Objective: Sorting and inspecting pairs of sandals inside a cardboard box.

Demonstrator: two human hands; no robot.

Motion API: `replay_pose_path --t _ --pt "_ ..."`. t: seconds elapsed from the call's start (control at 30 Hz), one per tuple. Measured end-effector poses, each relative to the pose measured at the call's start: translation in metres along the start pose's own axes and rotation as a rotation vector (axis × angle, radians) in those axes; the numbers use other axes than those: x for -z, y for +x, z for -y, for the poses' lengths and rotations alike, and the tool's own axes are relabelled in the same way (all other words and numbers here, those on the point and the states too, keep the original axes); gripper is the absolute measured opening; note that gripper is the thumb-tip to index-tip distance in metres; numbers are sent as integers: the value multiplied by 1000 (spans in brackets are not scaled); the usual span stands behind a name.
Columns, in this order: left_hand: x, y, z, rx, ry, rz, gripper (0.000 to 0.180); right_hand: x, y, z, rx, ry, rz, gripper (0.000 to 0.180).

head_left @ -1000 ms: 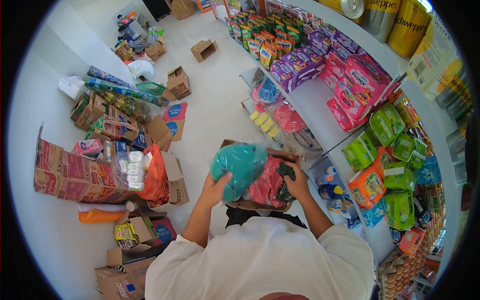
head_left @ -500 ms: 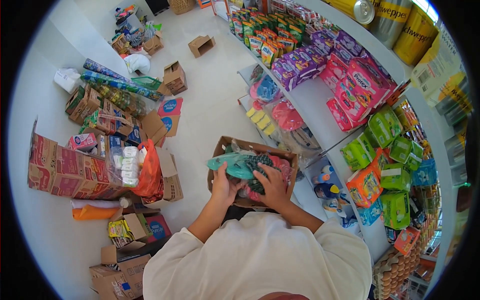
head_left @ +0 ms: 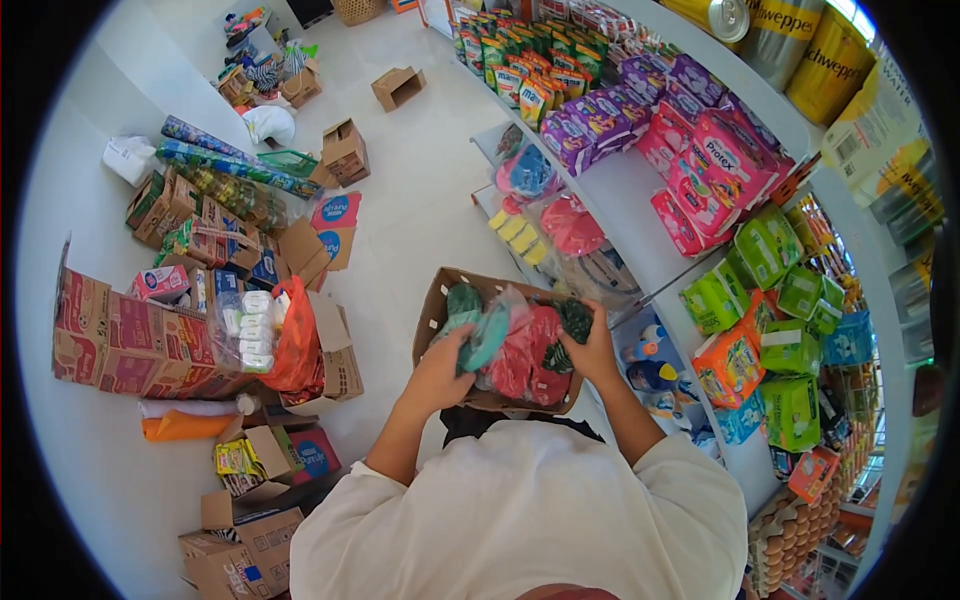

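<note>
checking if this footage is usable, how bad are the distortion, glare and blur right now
Head view: fisheye distortion bows the shelf edges and blackens the corners; head view: a bright patch glares near the yellow can at upper right; head view: the teal bundle in the left hand looks slightly smeared, cause unclear.
</note>
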State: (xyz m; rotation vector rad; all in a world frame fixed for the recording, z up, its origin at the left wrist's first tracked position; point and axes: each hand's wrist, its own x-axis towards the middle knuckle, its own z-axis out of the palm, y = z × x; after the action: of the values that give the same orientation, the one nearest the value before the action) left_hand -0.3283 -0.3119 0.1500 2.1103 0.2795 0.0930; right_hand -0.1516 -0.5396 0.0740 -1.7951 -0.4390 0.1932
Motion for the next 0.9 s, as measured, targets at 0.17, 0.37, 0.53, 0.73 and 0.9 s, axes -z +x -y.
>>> replay_pose_path --t 0.17,0.37,0.53,0.73,0.9 --pt "-12 2 -8 -165 558 214 59 9 19 91 299 -104 178 54" --pt "-12 0 -29 -414 495 39 41 -5 12 104 327 0 508 56" --pt "-32 0 -36 -549 399 -600 41 -34 -31 112 148 250 271 50" --pt "-39 4 -8 -40 -102 -351 74 -37 -28 114 192 339 275 54" --pt "-48 4 -3 112 -675 -76 58 -31 -25 116 439 162 299 58"
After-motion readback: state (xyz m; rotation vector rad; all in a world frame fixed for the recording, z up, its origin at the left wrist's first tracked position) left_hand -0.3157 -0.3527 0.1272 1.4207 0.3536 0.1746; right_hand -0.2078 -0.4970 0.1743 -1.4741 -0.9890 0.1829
